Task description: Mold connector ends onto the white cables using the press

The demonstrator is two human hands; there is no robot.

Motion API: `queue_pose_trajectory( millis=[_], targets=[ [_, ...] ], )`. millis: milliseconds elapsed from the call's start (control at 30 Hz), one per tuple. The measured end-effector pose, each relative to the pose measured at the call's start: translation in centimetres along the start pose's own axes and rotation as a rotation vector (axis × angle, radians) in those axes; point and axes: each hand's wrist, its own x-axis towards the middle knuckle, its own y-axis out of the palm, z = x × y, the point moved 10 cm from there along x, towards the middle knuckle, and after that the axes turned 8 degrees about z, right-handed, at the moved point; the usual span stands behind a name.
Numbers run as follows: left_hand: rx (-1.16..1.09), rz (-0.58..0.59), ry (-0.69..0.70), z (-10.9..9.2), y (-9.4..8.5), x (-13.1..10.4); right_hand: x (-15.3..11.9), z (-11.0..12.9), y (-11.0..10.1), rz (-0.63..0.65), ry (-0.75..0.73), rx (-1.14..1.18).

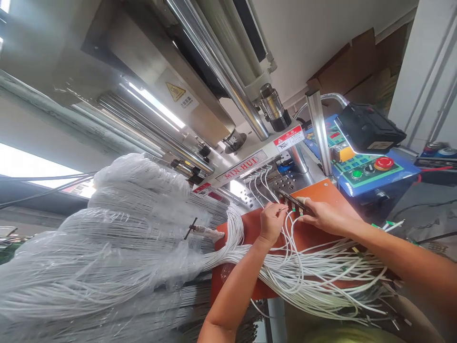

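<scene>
Bar [293,200] ran slantwise, far-left to near-right, over the orange board [335,194], right hand [323,216] closed on its near-right end and so nearer, left hand [273,221] pinched together just left, beside green plugs [293,208], anything within unclear.

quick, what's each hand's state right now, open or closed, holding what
Left hand: closed in a pinch; whatever is between the fingertips is too small to tell.
Right hand: closed on the dark metal bar.
</scene>
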Motion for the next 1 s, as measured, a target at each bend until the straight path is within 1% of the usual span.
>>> queue_pose_trajectory(
  millis=[167, 367, 533, 667, 800, 1000],
  targets=[
    [0.074, 0.04, 0.072, -0.2, 0.7, 0.0, 0.0, 0.2, 0.0, -0.002, -0.02, 0.022],
    [0.103, -0.007, 0.109, -0.6, 0.6, -0.1, -0.1, 0.4, -0.3, 0.008, -0.023, 0.018],
    [0.111, -0.013, 0.137, -1.0, 0.6, -0.2, 0.0, 0.3, -0.2, 0.013, -0.049, 0.036],
    [0.128, -0.021, 0.177, -1.4, 0.7, -0.3, 0.2, -0.1, 0.0, 0.005, -0.029, 0.037],
    [0.135, -0.074, 0.212, -1.5, 0.4, -0.4, 0.1, 0.0, 0.0, 0.0, -0.036, 0.04],
    [0.135, -0.081, 0.229, -1.5, 0.4, -0.3, 0.1, -0.2, 0.0, 0.018, -0.038, 0.048]
  ],
)
